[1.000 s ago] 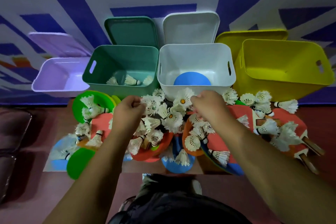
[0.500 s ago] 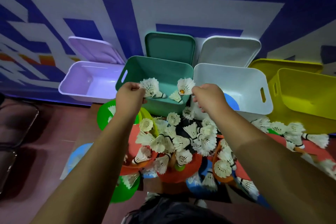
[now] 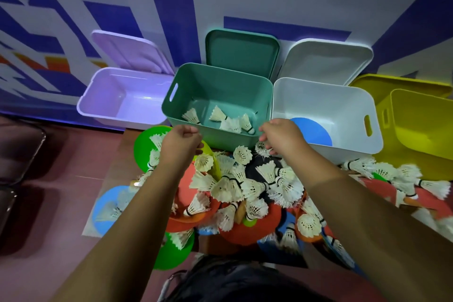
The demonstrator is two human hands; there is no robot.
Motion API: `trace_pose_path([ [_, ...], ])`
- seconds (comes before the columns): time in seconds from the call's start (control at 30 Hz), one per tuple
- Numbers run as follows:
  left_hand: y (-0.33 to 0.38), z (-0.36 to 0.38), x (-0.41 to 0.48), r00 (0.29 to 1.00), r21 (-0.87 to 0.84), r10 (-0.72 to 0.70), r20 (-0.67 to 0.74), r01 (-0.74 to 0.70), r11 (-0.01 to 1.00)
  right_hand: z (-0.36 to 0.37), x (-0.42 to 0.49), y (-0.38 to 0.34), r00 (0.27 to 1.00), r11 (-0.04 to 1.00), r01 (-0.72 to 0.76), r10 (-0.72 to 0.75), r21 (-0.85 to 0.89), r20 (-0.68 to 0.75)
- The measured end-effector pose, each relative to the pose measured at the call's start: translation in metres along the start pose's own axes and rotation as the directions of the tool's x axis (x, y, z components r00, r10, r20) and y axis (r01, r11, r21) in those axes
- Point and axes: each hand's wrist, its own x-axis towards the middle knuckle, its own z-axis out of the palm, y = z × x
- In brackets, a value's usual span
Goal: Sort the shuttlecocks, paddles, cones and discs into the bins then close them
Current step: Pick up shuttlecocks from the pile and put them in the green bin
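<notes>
The green bin (image 3: 220, 86) stands open and holds several white shuttlecocks (image 3: 218, 114). My left hand (image 3: 181, 141) hovers at its near left corner, fingers loosely curled, holding nothing. At the bin's near right corner my right hand (image 3: 282, 137) is also empty, fingers relaxed and pointing left. Below both hands a pile of shuttlecocks (image 3: 245, 184) lies over red paddles (image 3: 245, 230) and coloured discs, among them a green disc (image 3: 144, 144). The white bin (image 3: 318, 95) holds one blue disc (image 3: 311, 130).
A purple bin (image 3: 103, 91) stands to the left and a yellow bin (image 3: 416, 117) to the right, both with nothing visible inside. All four lids lean on the wall behind, among them the green lid (image 3: 242, 51). A dark chair (image 3: 14, 149) is at far left.
Both hands lifted a shuttlecock each from the pile to the green bin and let go. The two shuttlecocks now lie in the bin, and my view has shifted left.
</notes>
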Motion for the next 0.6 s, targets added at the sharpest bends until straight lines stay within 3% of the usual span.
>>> trace_pose_path([
  [0.13,-0.028,-0.004,-0.013,0.998,0.107,-0.033,0.049,0.027,0.994,0.002,-0.010,0.020,0.998,0.996,0.059,-0.057,-0.065,0.032],
  [0.23,-0.053,-0.005,-0.021,0.998,0.243,-0.049,0.040,0.038,0.969,0.008,-0.020,0.040,0.991,0.967,0.104,-0.081,-0.233,0.109],
  [0.37,-0.072,-0.004,-0.032,0.994,0.427,-0.105,-0.009,0.098,0.899,0.024,-0.030,0.060,0.929,0.850,0.068,0.136,-0.522,0.344],
  [0.43,-0.077,-0.002,-0.037,0.990,0.502,-0.140,0.009,0.116,0.857,0.032,-0.034,0.067,0.917,0.808,0.061,0.186,-0.586,0.352],
  [0.6,-0.087,0.003,-0.050,0.993,0.572,-0.112,-0.024,0.106,0.813,0.045,-0.036,0.081,0.948,0.675,0.122,0.138,-0.727,0.287],
])
